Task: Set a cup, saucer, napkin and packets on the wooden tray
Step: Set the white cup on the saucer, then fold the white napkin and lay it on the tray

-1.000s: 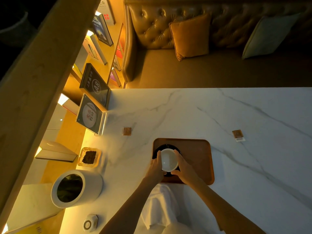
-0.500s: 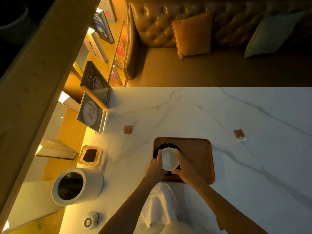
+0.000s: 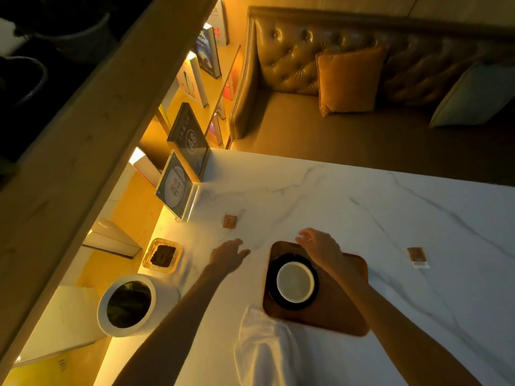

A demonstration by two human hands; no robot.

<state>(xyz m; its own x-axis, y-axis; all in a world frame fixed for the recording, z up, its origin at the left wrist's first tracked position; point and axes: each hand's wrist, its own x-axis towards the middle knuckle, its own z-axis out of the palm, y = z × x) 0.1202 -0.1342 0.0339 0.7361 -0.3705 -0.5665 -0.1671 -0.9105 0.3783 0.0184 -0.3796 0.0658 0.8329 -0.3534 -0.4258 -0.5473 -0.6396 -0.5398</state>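
Note:
A white cup [image 3: 295, 281] stands on a black saucer [image 3: 271, 286] at the left end of the wooden tray [image 3: 340, 307] on the marble table. My left hand [image 3: 227, 254] is open over the bare table left of the tray, fingers toward a small brown packet [image 3: 230, 220]. My right hand [image 3: 320, 247] hovers open over the tray's far edge, behind the cup. A second packet [image 3: 417, 256] lies to the right of the tray. A white napkin [image 3: 264, 346] lies crumpled at the table's near edge, touching the tray's front left corner.
A white round pot with dark contents [image 3: 129, 307] and a small glass dish [image 3: 162, 256] sit at the table's left side. Two framed signs [image 3: 178, 188] stand at the far left corner. A leather sofa with cushions [image 3: 348, 79] lies beyond the table.
Both hands let go of the cup. The left hand has moved left and forward toward the near packet; the right hand has lifted forward over the tray's far edge. The camera has shifted.

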